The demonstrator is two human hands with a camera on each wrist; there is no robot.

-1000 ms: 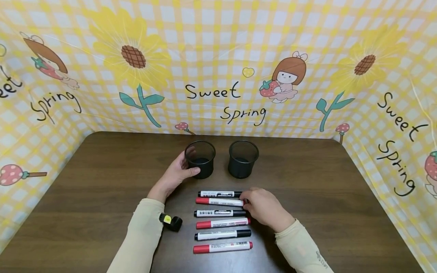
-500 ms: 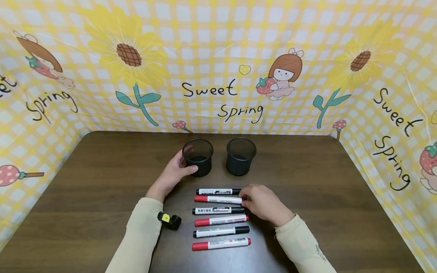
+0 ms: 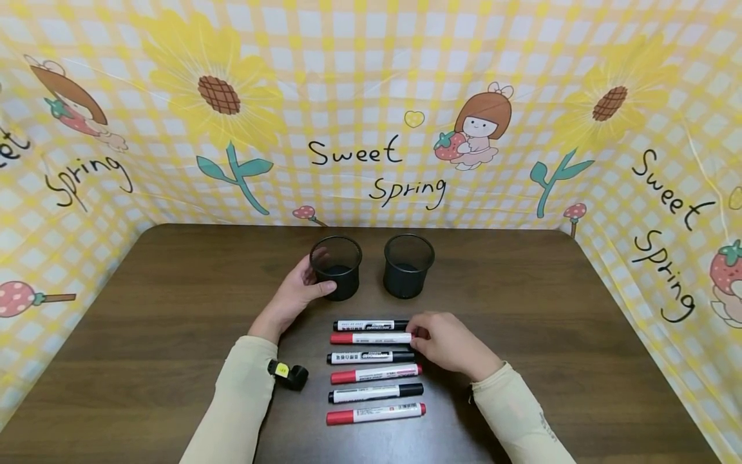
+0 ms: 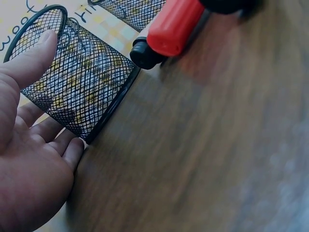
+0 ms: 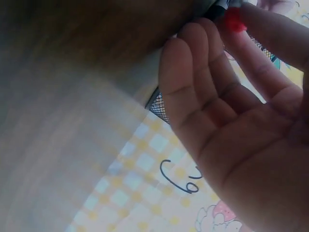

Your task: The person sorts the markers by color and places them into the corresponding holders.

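Two black mesh pen cups, upright, side by side and apart near the back of a brown wood-grain table: the left pen cup, with the person's left hand about it, thumb against the near wall, fingers curved round the side and back; the right pen cup, untouched. Six whiteboard markers in a row before the cups, laid crosswise, black and red alternating, listed far to near: first black marker; first red marker, red cap to the left, its right end pinched between thumb and index finger of the right hand, remaining fingers bent; whether it is raised off the wood cannot be told; second black marker; second red marker; third black marker; third red marker. Cream sleeves on both arms; a black device with yellow label at the left wrist. Behind, a yellow-checked cloth printed "Sweet Spring", sunflowers and strawberry figures.
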